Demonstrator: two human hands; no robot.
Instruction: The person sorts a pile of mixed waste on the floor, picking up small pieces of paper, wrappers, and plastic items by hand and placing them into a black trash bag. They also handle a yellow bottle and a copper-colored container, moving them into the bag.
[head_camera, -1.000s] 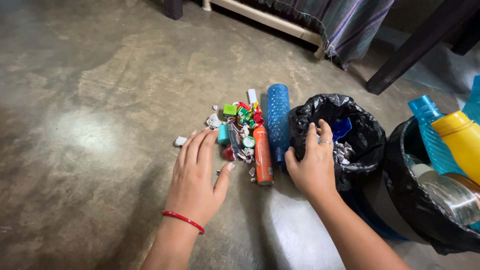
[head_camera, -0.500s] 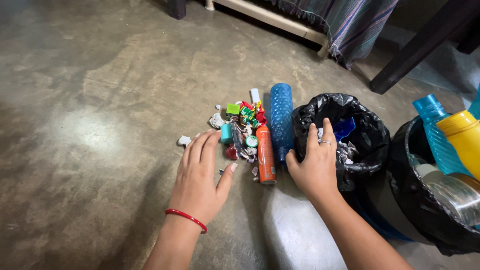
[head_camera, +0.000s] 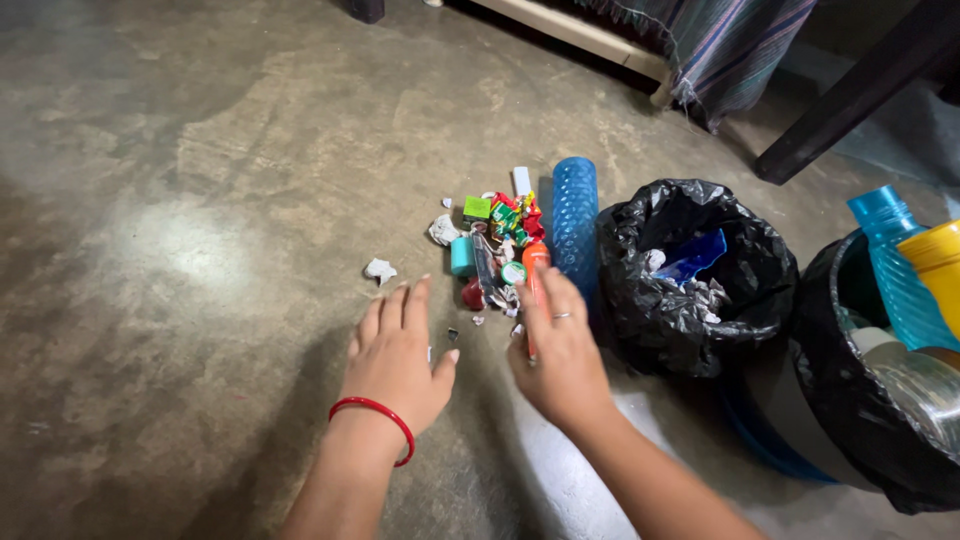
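Hands: left hand (head_camera: 398, 362) flat, palm down, fingers spread, low over the concrete floor (head_camera: 200, 250), holding nothing; red bangle (head_camera: 372, 417) on its wrist.
Right hand: right hand (head_camera: 560, 355) also spread, palm down, ring on one finger; its fingertips lie over the near end of the orange bottle (head_camera: 534, 262). Contact probable, no grip closed around it.
Litter pile: small rubbish heap (head_camera: 495, 245) just beyond both hands, between them and slightly right: teal cap, green and red wrappers, crumpled paper bits. One stray paper scrap (head_camera: 379, 270) lies apart, to the left.
Blue bottle: long blue dimpled bottle (head_camera: 575, 222) lying on the right edge of the pile, touching or just beside the black-lined bin (head_camera: 640, 300).
Step advice: judged best to cup both palms inward from left and right, keep them low on the floor so small pieces do not slip under, and lift the bottles out singly before scooping the loose scraps.
Far right: second black-lined bin (head_camera: 880, 440) holding a blue and a yellow bottle, cut off by the frame edge.
Hidden: bottom of the first bin unseen; blue plastic and paper visible inside.
Unclear: tiny dark speck between the hands, perhaps a cap fragment; too small to tell.
Far edge: striped cloth (head_camera: 740, 45) and dark furniture leg, tops cut off.
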